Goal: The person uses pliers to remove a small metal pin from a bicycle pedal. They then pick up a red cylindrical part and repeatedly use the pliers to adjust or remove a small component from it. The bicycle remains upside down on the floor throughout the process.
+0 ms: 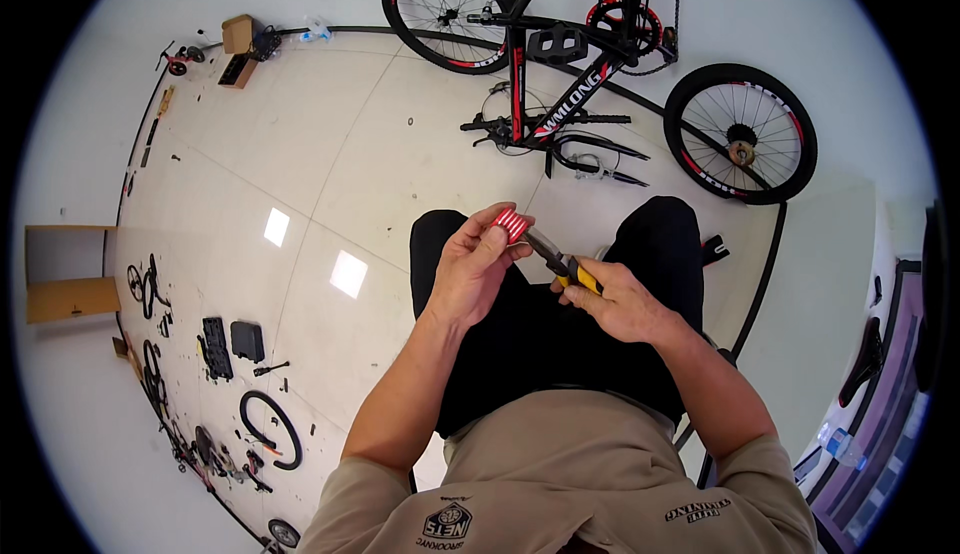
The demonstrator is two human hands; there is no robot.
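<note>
In front of my lap, my left hand (470,272) pinches a small red-and-white striped piece (512,223) between thumb and fingers. My right hand (625,304) is wrapped round the yellow-and-black handles of a pair of pliers (545,250). The metal jaws of the pliers point up and left and meet the striped piece at its right edge. Whether the jaws grip the piece or only touch it cannot be made out. Part of the handles is hidden under my right fingers.
Beyond my knees a black-and-red bicycle frame (575,104) stands upside down by the wall, with wheels (742,134) beside it. Tool cases (247,341), a black tire (270,394) and loose bike parts lie left. A cardboard box (238,34) sits far left.
</note>
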